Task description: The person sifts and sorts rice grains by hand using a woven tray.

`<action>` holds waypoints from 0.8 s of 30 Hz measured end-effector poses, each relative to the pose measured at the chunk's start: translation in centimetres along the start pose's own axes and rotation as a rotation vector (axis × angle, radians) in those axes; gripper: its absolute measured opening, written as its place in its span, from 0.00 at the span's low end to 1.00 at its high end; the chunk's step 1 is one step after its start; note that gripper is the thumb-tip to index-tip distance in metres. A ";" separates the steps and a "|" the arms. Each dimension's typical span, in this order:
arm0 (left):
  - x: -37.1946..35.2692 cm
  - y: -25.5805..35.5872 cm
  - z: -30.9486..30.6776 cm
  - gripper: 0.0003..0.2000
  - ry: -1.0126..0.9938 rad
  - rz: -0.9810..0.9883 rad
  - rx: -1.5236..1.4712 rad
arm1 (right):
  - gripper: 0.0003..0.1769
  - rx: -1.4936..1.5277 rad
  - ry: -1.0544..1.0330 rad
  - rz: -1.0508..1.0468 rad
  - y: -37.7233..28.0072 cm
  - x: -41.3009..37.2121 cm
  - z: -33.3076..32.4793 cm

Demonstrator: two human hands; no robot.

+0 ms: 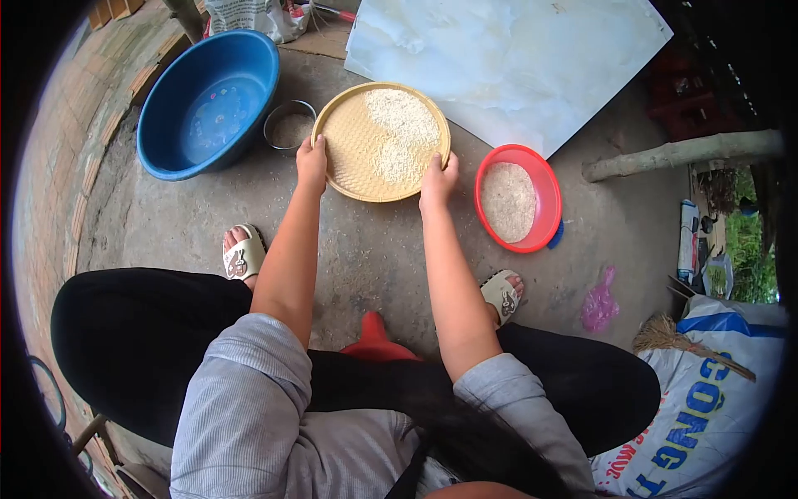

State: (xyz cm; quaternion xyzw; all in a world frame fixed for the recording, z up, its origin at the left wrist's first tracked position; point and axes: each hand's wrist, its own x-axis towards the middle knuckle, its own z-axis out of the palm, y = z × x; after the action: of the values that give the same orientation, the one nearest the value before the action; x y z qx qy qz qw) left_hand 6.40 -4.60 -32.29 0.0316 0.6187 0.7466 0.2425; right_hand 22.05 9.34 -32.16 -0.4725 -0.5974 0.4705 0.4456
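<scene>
Concrete floor (374, 258), grey, spread beneath our round woven tray (349, 141). Tray: one, no long axis, lying between our left hand (312, 165) and right hand (438, 179), neither nearer. Grip: both hands clamped on its rim. White grain (403, 116): two joined patches, on the tray's right half. Around the tray: metal bowl (293, 111), just left; blue tub (249, 91), farther left; red bowl (544, 195), right, apart; pale board (499, 58), beyond and right; pink bag (600, 303), right and nearer us. Metal bowl and board crowd the tray closest; their exact gaps we cannot tell.
</scene>
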 end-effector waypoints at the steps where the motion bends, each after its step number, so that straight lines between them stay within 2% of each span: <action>1: 0.0 0.0 -0.3 0.11 0.024 0.014 -0.049 | 0.14 0.065 0.057 0.052 0.5 0.6 0.0; 2: -0.1 -1.0 1.0 0.11 0.032 0.050 -0.014 | 0.12 0.132 0.119 0.115 1.0 1.5 -0.8; 4: -2.6 -0.3 4.8 0.11 0.041 0.144 0.036 | 0.10 0.236 0.106 0.219 1.2 3.1 -4.0; 6: -2.3 -1.3 6.6 0.11 0.003 0.092 -0.035 | 0.10 0.283 0.131 0.233 0.3 3.5 -5.7; 9: 0.0 -0.5 3.4 0.12 -0.067 0.105 -0.088 | 0.11 0.080 0.148 0.094 -1.6 1.8 -3.0; 10: 0.8 0.2 1.5 0.12 -0.090 0.046 -0.140 | 0.12 -0.062 0.071 0.096 -2.8 0.7 -1.7; 12: 1.3 2.4 -1.0 0.11 -0.030 0.018 -0.235 | 0.15 0.062 -0.030 0.032 -3.2 -1.5 1.0; 14: 1.8 2.2 -0.9 0.12 -0.038 0.093 -0.217 | 0.14 0.116 -0.008 0.087 -3.3 -1.6 1.2; 16: 0.7 2.1 2.1 0.15 -0.104 0.106 -0.153 | 0.15 0.097 0.058 0.108 -1.9 0.5 -0.9; 18: -0.8 1.4 5.5 0.15 -0.090 0.088 -0.121 | 0.15 0.302 0.055 0.201 -1.3 3.1 -3.4; 20: -2.1 2.0 7.0 0.15 -0.104 -0.028 -0.164 | 0.15 0.394 0.041 0.255 -2.8 4.6 -4.7; 22: -1.4 2.0 6.6 0.15 -0.063 -0.002 -0.251 | 0.18 0.480 0.015 0.298 -5.0 5.2 -3.6; 24: 0.0 3.1 5.4 0.14 -0.027 0.132 -0.375 | 0.20 0.526 -0.017 0.325 -6.2 5.2 -1.4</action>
State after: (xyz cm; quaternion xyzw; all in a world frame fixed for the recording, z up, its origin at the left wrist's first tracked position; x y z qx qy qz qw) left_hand 7.23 0.00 -28.09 0.0364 0.4623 0.8624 0.2030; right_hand 21.70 13.92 -25.39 -0.4265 -0.3752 0.6780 0.4666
